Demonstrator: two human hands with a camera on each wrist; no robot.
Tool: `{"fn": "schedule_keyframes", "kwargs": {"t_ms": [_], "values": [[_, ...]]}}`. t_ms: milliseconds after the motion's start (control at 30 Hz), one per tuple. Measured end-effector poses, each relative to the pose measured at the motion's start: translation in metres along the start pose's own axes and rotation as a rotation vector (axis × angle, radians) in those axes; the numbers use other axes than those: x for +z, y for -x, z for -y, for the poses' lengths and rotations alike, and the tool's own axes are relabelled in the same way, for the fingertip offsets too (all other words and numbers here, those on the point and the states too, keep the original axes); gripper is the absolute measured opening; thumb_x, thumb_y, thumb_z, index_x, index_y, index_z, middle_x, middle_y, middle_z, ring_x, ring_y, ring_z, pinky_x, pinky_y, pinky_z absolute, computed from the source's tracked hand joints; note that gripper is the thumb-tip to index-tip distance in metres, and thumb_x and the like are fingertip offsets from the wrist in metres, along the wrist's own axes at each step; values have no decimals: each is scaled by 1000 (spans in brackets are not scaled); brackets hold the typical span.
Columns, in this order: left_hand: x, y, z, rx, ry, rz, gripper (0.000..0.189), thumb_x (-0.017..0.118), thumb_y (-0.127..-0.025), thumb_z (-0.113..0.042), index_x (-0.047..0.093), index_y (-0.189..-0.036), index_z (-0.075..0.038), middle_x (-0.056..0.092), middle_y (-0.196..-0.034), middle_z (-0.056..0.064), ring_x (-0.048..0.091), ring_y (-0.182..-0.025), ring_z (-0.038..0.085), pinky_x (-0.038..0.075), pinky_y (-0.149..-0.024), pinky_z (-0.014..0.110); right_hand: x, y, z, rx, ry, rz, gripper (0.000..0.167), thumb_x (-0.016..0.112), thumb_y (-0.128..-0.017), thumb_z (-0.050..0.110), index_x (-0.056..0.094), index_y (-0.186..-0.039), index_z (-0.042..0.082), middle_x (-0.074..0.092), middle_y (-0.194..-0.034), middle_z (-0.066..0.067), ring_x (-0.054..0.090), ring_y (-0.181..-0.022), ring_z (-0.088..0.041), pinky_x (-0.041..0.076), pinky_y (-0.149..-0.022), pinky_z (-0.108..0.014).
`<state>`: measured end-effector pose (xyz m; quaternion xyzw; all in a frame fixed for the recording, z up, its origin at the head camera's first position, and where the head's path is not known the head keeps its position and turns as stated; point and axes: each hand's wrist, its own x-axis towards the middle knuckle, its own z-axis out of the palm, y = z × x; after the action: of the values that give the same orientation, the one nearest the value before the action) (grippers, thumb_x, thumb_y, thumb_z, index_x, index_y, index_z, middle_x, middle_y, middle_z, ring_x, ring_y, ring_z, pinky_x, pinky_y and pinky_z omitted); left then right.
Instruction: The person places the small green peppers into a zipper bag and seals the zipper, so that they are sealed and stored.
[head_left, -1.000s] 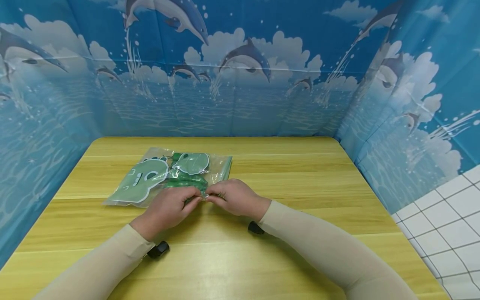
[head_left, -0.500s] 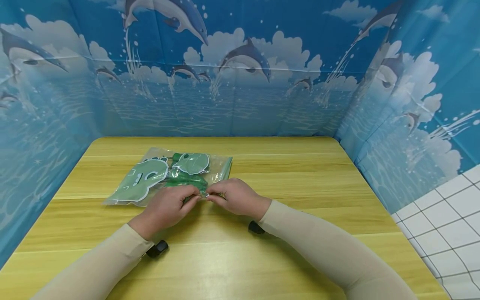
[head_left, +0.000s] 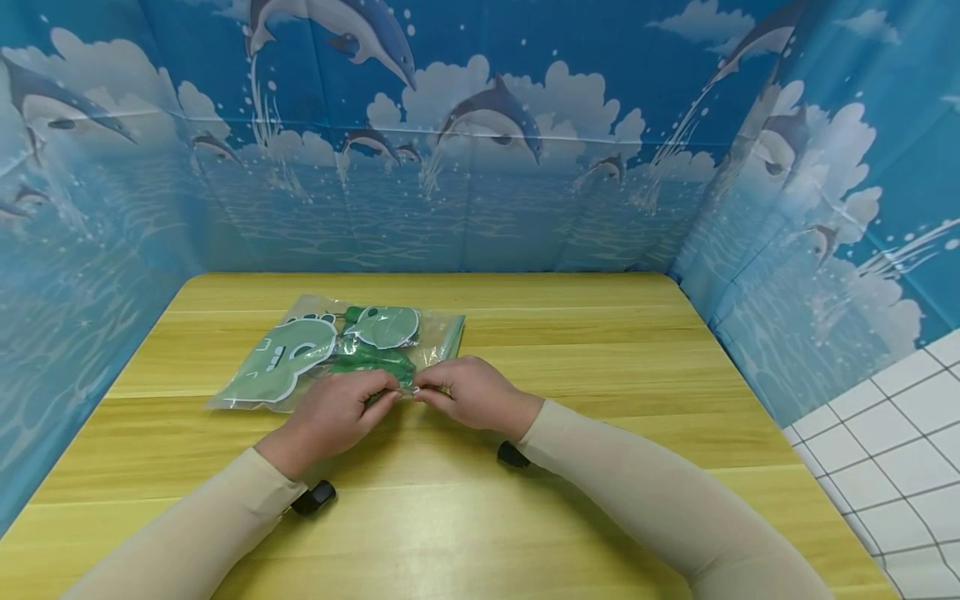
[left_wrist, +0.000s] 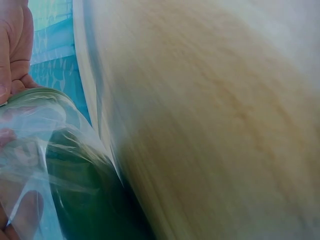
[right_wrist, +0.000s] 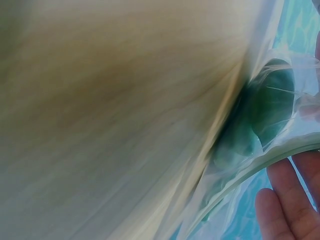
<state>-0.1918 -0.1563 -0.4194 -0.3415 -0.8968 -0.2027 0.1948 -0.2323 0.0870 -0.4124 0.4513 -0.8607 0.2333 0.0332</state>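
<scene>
A clear plastic zip bag (head_left: 277,367) with pale green cartoon dinosaur prints lies on the left half of the yellow wooden table. Glossy green contents (head_left: 375,358) show through it; their kind cannot be made out. My left hand (head_left: 337,412) pinches the bag's near edge between thumb and fingers. Close beside it, my right hand (head_left: 476,396) pinches the same edge, with a small white bit at its fingertips. In the right wrist view, the bag's pale green rim strip (right_wrist: 265,160) curves past the fingers. Through the film in the left wrist view, a dark green rounded shape (left_wrist: 80,185) appears.
The wooden table (head_left: 585,358) extends right of and in front of the hands. A blue curtain (head_left: 480,208) printed with dolphins stands along the back and sides. White tiles (head_left: 900,450) show at the right. Black wrist devices (head_left: 315,498) hang under both forearms.
Both hands keep their pinch at the bag's near edge. My left hand and forearm have shifted very slightly; the bag lies almost unchanged.
</scene>
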Motion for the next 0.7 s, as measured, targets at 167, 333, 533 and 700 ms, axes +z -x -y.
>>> {"fn": "schedule_keyframes", "kwargs": {"t_ms": [167,333,533,700], "values": [[-1,0,0,-1,2,0,8,75,-97,-13,74,-101,-20,76,-91,-9,68,-73,5,57,-66,31,-1,0,0,4,-8,2,15,67,-105,25,79,-110,18,78,-102,8,64,-78,-3,54,-75,-24],[-1,0,0,4,-4,-2,8,74,-97,-13,74,-101,-19,77,-92,-8,69,-74,6,58,-67,32,-2,0,0,20,-16,10,15,67,-105,26,79,-111,18,79,-103,7,64,-79,-3,55,-77,-24],[-2,0,-1,15,-11,-7,8,76,-96,-13,74,-101,-19,77,-91,-7,70,-75,7,59,-67,32,-1,0,-2,23,-12,7,15,67,-105,27,79,-110,19,78,-101,9,63,-78,-3,54,-76,-24],[-3,-1,-1,23,-12,-14,8,77,-95,-14,74,-101,-17,77,-91,-6,70,-75,8,59,-67,32,-1,-1,-3,15,-11,2,14,67,-105,25,78,-110,19,78,-102,8,63,-78,-3,54,-77,-24]]}}
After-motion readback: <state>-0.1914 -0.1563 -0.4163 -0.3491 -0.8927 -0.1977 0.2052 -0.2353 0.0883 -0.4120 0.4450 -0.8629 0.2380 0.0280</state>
